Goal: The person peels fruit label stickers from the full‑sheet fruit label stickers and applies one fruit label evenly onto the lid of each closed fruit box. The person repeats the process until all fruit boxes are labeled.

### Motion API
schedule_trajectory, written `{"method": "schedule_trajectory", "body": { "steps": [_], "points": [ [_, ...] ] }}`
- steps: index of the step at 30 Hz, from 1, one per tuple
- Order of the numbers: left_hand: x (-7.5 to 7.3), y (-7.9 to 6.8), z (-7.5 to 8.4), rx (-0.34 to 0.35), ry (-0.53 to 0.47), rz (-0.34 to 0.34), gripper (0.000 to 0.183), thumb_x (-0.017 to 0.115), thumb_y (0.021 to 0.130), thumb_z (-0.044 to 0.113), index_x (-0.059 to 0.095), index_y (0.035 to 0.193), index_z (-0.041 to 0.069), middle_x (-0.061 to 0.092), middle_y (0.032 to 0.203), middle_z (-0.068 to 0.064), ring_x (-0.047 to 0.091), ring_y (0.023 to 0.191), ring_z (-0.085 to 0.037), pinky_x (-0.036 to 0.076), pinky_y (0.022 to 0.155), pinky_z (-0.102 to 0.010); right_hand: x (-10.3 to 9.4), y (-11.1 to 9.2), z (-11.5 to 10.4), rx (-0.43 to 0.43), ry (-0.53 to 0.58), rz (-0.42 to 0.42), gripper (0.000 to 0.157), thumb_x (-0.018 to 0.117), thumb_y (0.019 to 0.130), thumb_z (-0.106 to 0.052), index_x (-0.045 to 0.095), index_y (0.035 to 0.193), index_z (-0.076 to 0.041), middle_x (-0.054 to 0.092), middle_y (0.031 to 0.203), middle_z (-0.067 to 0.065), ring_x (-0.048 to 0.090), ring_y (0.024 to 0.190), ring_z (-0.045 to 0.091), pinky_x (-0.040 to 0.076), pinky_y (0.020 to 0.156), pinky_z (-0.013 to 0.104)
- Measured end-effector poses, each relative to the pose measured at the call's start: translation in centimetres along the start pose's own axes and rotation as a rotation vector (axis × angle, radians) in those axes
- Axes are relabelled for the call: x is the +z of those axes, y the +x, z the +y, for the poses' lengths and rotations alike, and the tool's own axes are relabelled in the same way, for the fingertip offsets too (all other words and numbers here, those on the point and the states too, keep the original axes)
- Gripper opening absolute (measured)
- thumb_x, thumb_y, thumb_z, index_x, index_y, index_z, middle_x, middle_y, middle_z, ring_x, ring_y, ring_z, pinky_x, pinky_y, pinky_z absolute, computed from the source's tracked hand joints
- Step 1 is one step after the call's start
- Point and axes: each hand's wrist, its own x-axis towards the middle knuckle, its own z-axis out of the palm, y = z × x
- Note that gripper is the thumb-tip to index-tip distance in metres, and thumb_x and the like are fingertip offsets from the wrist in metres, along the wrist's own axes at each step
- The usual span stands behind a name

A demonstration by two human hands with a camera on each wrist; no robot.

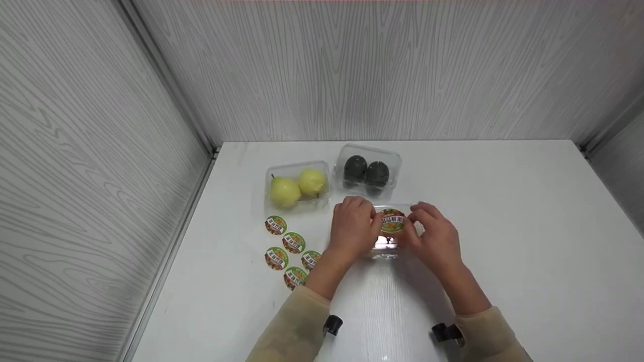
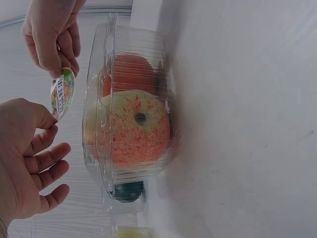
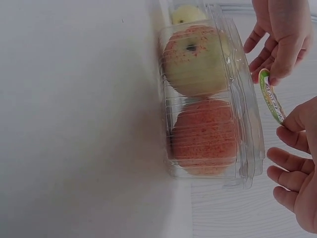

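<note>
Both hands hold one round, colourful fruit sticker (image 1: 392, 220) by its opposite edges, above a clear plastic clamshell box (image 1: 386, 253). My left hand (image 1: 353, 225) pinches the sticker's left edge between thumb and forefinger. On the other side, my right hand (image 1: 433, 239) pinches its right edge. In the left wrist view the sticker (image 2: 63, 94) is slightly bent and stands apart from the lid of the closed box (image 2: 111, 99). Inside the box lie two red-and-yellow apples (image 2: 138, 129), one redder than the other. The right wrist view shows the same apples (image 3: 205, 136) through the ribbed plastic.
Several round stickers (image 1: 276, 258) lie on the white table (image 1: 513, 226) left of the hands. Behind them is a clear box with two yellow-green pears (image 1: 285, 192). Another clear box with two dark fruits (image 1: 355, 168) stands behind the apple box. Grey wood-grain panels (image 1: 352, 70) enclose the table.
</note>
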Motion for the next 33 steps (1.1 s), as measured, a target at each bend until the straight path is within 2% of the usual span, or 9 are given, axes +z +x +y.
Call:
{"method": "schedule_trajectory", "body": {
  "steps": [4, 8, 19, 27, 33],
  "points": [
    [0.2, 0.1, 0.0, -0.01, 0.019, -0.017, 0.025, 0.07, 0.099, 0.029, 0.064, 0.08, 0.013, 0.069, 0.096, -0.003, 0.064, 0.104, -0.025, 0.051, 0.088, -0.044, 0.1, 0.1, 0.1, 0.034, -0.005, -0.034, 0.01, 0.072, 0.094, -0.01, 0.072, 0.087, -0.004, 0.07, 0.131, 0.016, 0.059, 0.137, 0.037, 0.048, 0.11, 0.057],
    [0.4, 0.2, 0.0, -0.014, 0.028, -0.018, 0.026, 0.07, 0.099, 0.029, 0.064, 0.08, 0.013, 0.069, 0.098, -0.004, 0.064, 0.106, -0.026, 0.051, 0.089, -0.044, 0.3, 0.1, 0.2, 0.064, 0.0, -0.055, 0.01, 0.069, 0.094, -0.01, 0.072, 0.086, -0.005, 0.068, 0.137, 0.017, 0.053, 0.142, 0.039, 0.038, 0.117, 0.059],
    [1.1, 0.3, -0.3, -0.023, 0.053, -0.053, 0.025, 0.069, 0.099, 0.03, 0.066, 0.082, 0.013, 0.07, 0.105, -0.006, 0.062, 0.112, -0.027, 0.05, 0.094, -0.045, 0.8, 0.0, 0.5, 0.078, -0.011, -0.071, 0.012, 0.07, 0.094, -0.011, 0.071, 0.085, -0.003, 0.065, 0.141, 0.019, 0.05, 0.145, 0.038, 0.033, 0.121, 0.056],
    [1.2, 0.1, -0.2, 0.004, 0.094, -0.022, 0.024, 0.07, 0.098, 0.029, 0.071, 0.085, 0.009, 0.07, 0.105, -0.008, 0.062, 0.11, -0.027, 0.05, 0.091, -0.045, 0.9, 0.1, 0.5, 0.107, -0.022, -0.105, 0.014, 0.069, 0.094, -0.013, 0.072, 0.085, -0.003, 0.063, 0.144, 0.021, 0.049, 0.146, 0.038, 0.031, 0.123, 0.053],
    [1.4, 0.2, -0.2, 0.009, 0.113, -0.027, 0.025, 0.069, 0.098, 0.031, 0.073, 0.088, 0.008, 0.07, 0.106, -0.008, 0.062, 0.111, -0.027, 0.049, 0.091, -0.043, 0.8, 0.1, 0.6, 0.127, -0.027, -0.127, 0.015, 0.07, 0.095, -0.015, 0.073, 0.086, -0.003, 0.062, 0.146, 0.02, 0.046, 0.148, 0.038, 0.032, 0.122, 0.056]
  ]
}}
